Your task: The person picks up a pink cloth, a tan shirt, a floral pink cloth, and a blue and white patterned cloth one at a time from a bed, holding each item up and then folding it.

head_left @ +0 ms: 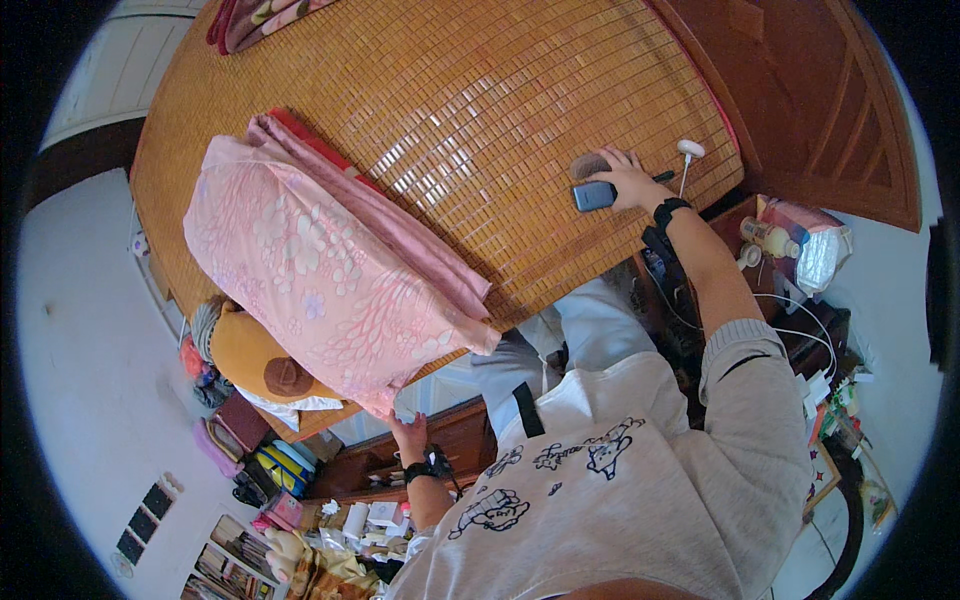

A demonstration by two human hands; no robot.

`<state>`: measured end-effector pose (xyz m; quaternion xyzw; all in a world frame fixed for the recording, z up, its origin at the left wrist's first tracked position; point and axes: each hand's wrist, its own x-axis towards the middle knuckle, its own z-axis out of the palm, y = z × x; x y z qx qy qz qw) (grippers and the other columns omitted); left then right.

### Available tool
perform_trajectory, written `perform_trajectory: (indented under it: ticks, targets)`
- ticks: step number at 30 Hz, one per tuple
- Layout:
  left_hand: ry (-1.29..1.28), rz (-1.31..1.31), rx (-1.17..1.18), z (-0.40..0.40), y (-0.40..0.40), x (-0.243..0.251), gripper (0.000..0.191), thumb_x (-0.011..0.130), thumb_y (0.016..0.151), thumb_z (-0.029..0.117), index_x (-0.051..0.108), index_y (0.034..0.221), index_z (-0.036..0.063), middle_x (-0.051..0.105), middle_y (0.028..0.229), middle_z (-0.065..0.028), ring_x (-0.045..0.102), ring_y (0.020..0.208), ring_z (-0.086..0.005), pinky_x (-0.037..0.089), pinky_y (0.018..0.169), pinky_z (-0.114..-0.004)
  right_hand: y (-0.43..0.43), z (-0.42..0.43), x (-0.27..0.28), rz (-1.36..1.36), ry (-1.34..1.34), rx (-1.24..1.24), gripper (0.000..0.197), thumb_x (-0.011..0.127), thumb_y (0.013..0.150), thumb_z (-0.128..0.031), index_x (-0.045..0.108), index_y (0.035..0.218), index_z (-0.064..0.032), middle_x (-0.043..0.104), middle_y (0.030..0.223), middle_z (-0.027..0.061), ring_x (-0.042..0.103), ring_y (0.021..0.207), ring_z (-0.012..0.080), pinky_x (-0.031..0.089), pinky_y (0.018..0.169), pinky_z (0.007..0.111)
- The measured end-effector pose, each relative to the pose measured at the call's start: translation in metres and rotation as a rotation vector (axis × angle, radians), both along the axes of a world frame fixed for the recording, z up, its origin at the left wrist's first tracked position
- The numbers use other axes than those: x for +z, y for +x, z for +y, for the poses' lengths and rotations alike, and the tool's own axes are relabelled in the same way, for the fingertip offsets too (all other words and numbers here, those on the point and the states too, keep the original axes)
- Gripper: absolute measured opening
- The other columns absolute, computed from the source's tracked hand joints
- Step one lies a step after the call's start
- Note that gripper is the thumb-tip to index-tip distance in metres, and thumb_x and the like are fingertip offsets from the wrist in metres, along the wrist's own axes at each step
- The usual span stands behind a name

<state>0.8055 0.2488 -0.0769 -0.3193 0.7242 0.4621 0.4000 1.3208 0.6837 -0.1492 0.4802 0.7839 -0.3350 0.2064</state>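
My right hand [626, 180] reaches over the bamboo sleeping mat [465, 127] on the bed. Its thumb side lies against a flat blue-grey device [594, 196], and its fingers cover part of a brown oval object [589, 165]. A dark handle-like end [664, 176] pokes out beside the wrist. At the bed's near edge, my left hand [409, 435] has its fingertips at the lower corner of a pink floral pillow [322, 262]. Whether they pinch the fabric is too small to tell. Folded pink cloth [360, 210] and a red strip [307, 139] run along the pillow's far side.
A yellow-brown plush toy [247, 352] sits behind the pillow. A small white device with a cable [690, 148] stands near the wooden headboard [817, 112]. Bottles [772, 236] and white cords fill a bedside cabinet on the right. A patterned blanket [270, 19] lies at the far end.
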Motion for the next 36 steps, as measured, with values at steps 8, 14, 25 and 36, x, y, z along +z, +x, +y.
perform_trajectory:
  ticks: [8, 14, 25, 36]
  targets:
    - [0.088, -0.071, -0.076, -0.025, -0.016, -0.009, 0.088, 0.058, 0.073, 0.041, -0.001, 0.134, 0.0148, 0.003, 0.137, -0.0081, 0.036, 0.111, -0.0293, 0.039, 0.085, -0.038, 0.0, -0.049, 0.003, 0.075, 0.042, 0.308, 0.046, 0.064, 0.058, 0.0, 0.058, 0.099, -0.0187, 0.021, 0.133, 0.0088, 0.015, 0.126, 0.0277, 0.01, 0.1, 0.055]
    - [0.075, -0.043, -0.065, -0.009, -0.022, -0.009, 0.09, 0.062, 0.071, 0.032, -0.001, 0.134, 0.0162, 0.002, 0.137, -0.0081, 0.032, 0.117, -0.032, 0.037, 0.088, -0.041, 0.009, -0.104, -0.012, 0.092, 0.396, 0.006, 0.059, 0.058, 0.06, 0.007, 0.044, 0.113, -0.0159, 0.029, 0.129, 0.0105, 0.021, 0.123, 0.028, 0.017, 0.1, 0.046]
    - [0.033, -0.041, -0.241, -0.015, -0.075, -0.014, 0.048, 0.061, 0.073, 0.024, 0.034, 0.109, 0.0078, 0.02, 0.125, -0.0085, 0.039, 0.105, -0.0284, 0.039, 0.084, -0.038, -0.011, -0.165, 0.001, -0.057, 0.532, -0.457, 0.071, 0.056, 0.065, 0.006, 0.031, 0.126, -0.02, 0.033, 0.119, 0.0138, 0.034, 0.109, 0.0333, 0.028, 0.09, 0.043]
    - [0.112, -0.13, -0.435, -0.039, -0.109, 0.002, 0.028, 0.054, 0.079, 0.022, 0.047, 0.101, 0.0068, 0.038, 0.107, -0.005, 0.039, 0.106, -0.0249, 0.035, 0.087, -0.035, -0.003, -0.105, -0.027, -0.255, 0.586, 0.022, 0.049, 0.056, 0.067, -0.001, 0.043, 0.111, -0.0174, 0.04, 0.115, 0.0077, 0.036, 0.111, 0.0268, 0.032, 0.09, 0.038]
